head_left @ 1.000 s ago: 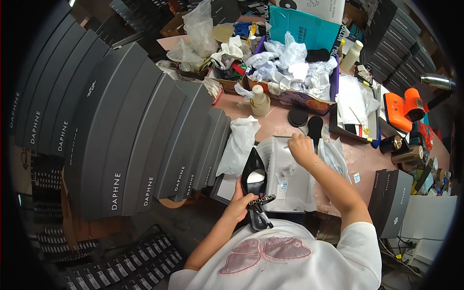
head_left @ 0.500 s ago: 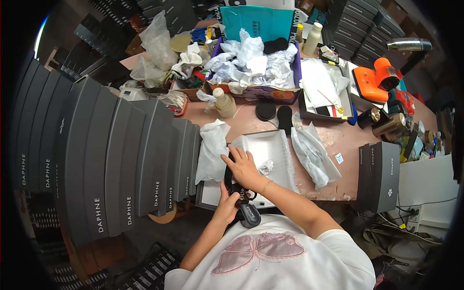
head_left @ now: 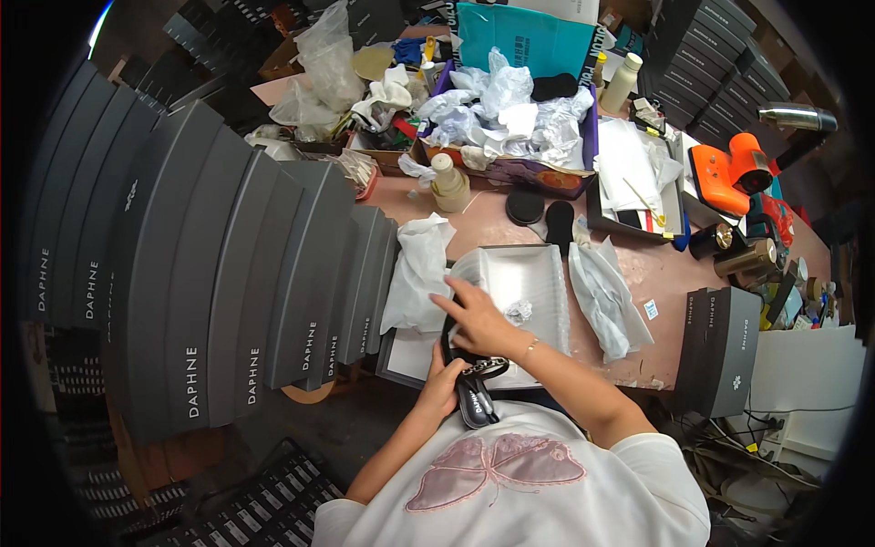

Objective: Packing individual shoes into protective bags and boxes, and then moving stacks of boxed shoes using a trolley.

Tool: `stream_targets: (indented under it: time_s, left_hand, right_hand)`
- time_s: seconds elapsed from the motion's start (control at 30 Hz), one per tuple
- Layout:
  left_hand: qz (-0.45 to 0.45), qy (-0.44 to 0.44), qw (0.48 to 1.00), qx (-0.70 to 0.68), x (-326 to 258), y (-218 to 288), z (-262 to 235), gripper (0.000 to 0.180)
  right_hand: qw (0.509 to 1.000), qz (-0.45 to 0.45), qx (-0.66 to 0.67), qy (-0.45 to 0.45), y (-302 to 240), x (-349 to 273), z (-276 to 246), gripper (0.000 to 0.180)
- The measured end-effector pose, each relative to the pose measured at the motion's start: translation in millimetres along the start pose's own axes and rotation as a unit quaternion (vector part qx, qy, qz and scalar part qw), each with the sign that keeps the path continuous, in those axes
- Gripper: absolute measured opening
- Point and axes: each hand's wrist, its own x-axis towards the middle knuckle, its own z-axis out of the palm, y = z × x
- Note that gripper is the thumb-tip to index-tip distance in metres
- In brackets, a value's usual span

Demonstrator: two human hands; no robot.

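Note:
My left hand [head_left: 441, 383] is closed around the side of a black sandal [head_left: 474, 403] with a chain-trimmed strap, its heel end toward my body. Over the sandal's front part lies my right hand [head_left: 481, 324], fingers stretched out and spread, covering much of it. Beneath and beyond the hands an open shoe box [head_left: 390, 363] holds white lining paper [head_left: 547, 266] and a crumpled ball of paper [head_left: 519, 313]. White tissue paper [head_left: 417, 278] lies by its left side. To the right is a long bundle in white tissue [head_left: 606, 301].
Dark grey shoe boxes [head_left: 173, 273] stand in a row at left, and a few [head_left: 720, 351] at right. Behind are a bottle [head_left: 449, 182], a black round tin [head_left: 524, 207], a black insole-shaped piece [head_left: 560, 226], a purple carton [head_left: 590, 150] of crumpled paper and an orange device [head_left: 720, 173].
The view has shifted, so the bench sits lower and further right in the picture. The sandal has turned slightly in my left hand; my right hand stays over its front part.

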Motion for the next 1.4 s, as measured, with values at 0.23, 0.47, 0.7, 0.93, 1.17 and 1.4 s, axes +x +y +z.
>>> stream_targets:
  time_s: [0.23, 0.47, 0.7, 0.93, 1.17, 1.4]
  left_hand:
    - [0.045, 0.023, 0.998, 0.032, -3, 11, 15, 0.075]
    - [0.062, 0.021, 0.997, 0.041, 0, 14, 16, 0.078]
    - [0.108, 0.015, 0.988, 0.109, -3, 20, 23, 0.084]
    - [0.126, -0.019, 0.987, 0.096, 1, 17, 19, 0.087]
    - [0.161, -0.06, 0.975, 0.142, 2, 18, 25, 0.088]
    - [0.176, -0.046, 0.965, 0.188, 0, 19, 26, 0.087]
  right_hand:
    - [0.977, 0.208, 0.027, -0.018, -8, -20, -26, 0.025]
    - [0.964, 0.24, 0.105, 0.05, 24, -23, -38, 0.029]
    - [0.949, 0.106, -0.279, -0.106, 103, -82, 9, 0.033]
    - [0.806, 0.29, 0.515, -0.021, 0, -54, -74, 0.044]
    - [0.869, 0.221, 0.441, 0.039, -21, -72, -47, 0.047]
    - [0.938, 0.278, 0.196, 0.063, -40, -73, -58, 0.025]
